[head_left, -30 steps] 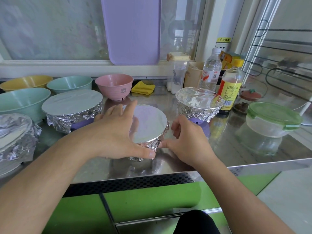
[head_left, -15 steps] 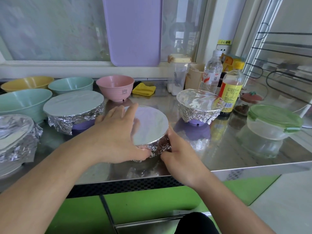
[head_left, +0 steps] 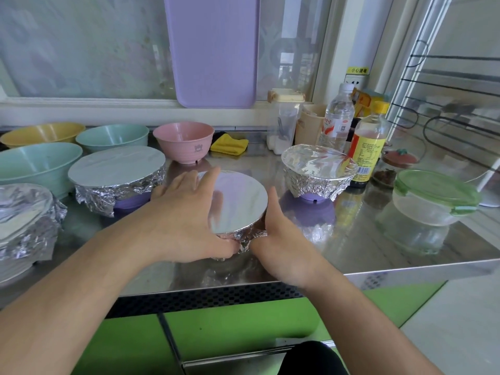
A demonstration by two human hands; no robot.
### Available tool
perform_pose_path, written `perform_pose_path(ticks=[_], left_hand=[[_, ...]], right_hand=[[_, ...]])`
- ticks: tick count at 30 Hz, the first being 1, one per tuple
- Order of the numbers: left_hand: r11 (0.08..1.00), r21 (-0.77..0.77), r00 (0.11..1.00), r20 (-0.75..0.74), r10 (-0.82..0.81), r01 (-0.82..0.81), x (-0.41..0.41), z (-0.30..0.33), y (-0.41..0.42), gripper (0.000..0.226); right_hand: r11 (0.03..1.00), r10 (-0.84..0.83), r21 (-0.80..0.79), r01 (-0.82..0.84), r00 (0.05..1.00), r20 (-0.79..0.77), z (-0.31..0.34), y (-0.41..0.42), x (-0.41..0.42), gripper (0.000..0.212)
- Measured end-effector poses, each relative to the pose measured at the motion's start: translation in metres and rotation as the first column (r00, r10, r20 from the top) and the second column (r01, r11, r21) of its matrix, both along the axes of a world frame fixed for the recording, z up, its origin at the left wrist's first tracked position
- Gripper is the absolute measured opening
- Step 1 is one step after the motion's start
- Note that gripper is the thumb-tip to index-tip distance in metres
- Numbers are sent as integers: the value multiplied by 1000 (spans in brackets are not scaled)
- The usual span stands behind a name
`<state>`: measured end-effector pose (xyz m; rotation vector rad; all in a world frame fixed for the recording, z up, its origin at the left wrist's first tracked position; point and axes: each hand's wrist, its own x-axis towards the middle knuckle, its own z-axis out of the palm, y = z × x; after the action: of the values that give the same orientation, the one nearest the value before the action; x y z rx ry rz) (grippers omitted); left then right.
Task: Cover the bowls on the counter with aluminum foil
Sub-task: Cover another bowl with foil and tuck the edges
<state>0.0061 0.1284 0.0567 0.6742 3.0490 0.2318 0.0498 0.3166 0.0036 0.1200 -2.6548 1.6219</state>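
Note:
A foil-covered bowl (head_left: 238, 201) stands at the centre of the steel counter (head_left: 338, 247). My left hand (head_left: 186, 220) lies over its left rim, fingers spread on the foil top, thumb pressing the crumpled foil at the near side. My right hand (head_left: 281, 239) cups the bowl's right side, fingers curled under the rim against the foil. Three other foil-covered bowls stand around: one to the left (head_left: 116, 171), one to the right (head_left: 316, 166), one at the far left edge (head_left: 24, 220). Uncovered pink (head_left: 184, 142), two green (head_left: 38, 166) (head_left: 112, 136) and yellow (head_left: 43, 133) bowls sit at the back left.
A green-lidded clear container (head_left: 435, 196) sits at the right. Bottles (head_left: 368, 147) (head_left: 336, 120), a jar and cups crowd the back right. A yellow cloth (head_left: 230, 144) lies behind the pink bowl. A purple board (head_left: 213, 50) leans on the window. The counter's front edge runs just below my wrists.
My right hand moved in from beside the bowl and now cups its right side, pressing the foil under the rim. My left hand stayed on the bowl.

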Motion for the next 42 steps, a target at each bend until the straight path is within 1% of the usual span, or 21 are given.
perform_pose_path(ticks=[1,3,5,7,11,15,18,21,24,26,31,32,33,34,35,36,37,38,39,41,42], left_hand=[[1000,-3,1000,-4,-2,2,-1,-1,0,134],[1000,-4,1000,-7,-7,7,-2,-2,0,135],[1000,2,1000,-8,-9,9,-2,-3,-1,135],[1000,8,1000,-7,-7,7,-2,-4,-2,136],[1000,5,1000,-9,-1,1,-2,-4,-1,137],[1000,3,1000,-8,-4,4,-1,-3,-1,132],[1000,-1,1000,-6,-3,3,-1,-4,-1,131],[1000,-6,1000,-6,4,-4,-1,-4,0,133],[1000,-9,1000,-2,7,-7,-1,-4,1,132],[1000,-11,1000,-2,5,-5,-1,-4,1,131],[1000,-23,1000,-9,6,-6,-3,-6,0,131],[1000,-27,1000,-9,7,-8,-3,-6,0,132],[1000,-30,1000,-7,9,-9,-3,-6,-1,133],[999,-32,1000,-7,9,-9,-3,-6,-1,133],[999,-35,1000,-10,6,-7,-3,-6,0,132],[999,-35,1000,-13,3,-4,-3,-6,0,131],[999,-33,1000,-13,1,-1,-3,-5,0,130],[1000,-29,1000,-10,0,0,-2,-5,0,129],[1000,-25,1000,-8,-2,2,-2,-5,0,128],[1000,-15,1000,-11,-4,4,0,-4,-1,127],[1000,-15,1000,-6,-2,2,0,-3,-1,128]], right_hand=[[1000,5,-30,-4,1000,29,-4,-1,-2,82],[1000,10,-16,-9,998,64,-12,-3,-3,89],[998,1,68,-5,998,60,-16,-6,-3,103],[985,-40,167,33,999,35,-18,-9,-6,108],[897,-93,426,116,993,-76,-17,-14,-6,107],[838,-90,537,93,995,-33,-17,-15,-4,101],[768,-137,628,126,990,-32,-17,-22,-2,100],[709,-169,688,152,985,-43,-20,-27,-2,98],[684,-178,715,143,984,-27,-19,-26,-2,104],[667,-166,734,131,986,-25,-19,-25,-3,103],[647,-133,761,47,990,52,-5,-7,5,83],[649,-150,755,94,989,6,-2,0,7,75],[659,-166,731,178,982,-90,0,8,9,64],[706,-190,648,285,958,-214,1,14,11,51],[784,-222,508,356,926,-306,3,18,13,34],[879,-246,321,351,913,-326,4,20,13,18],[947,-220,167,276,932,-289,5,20,13,11],[984,-153,51,168,963,-222,6,18,12,10],[997,-71,-49,64,983,-169,7,16,12,8],[989,0,-144,-20,991,-134,8,14,10,3],[986,1,-165,-23,991,-134,9,14,8,8]])
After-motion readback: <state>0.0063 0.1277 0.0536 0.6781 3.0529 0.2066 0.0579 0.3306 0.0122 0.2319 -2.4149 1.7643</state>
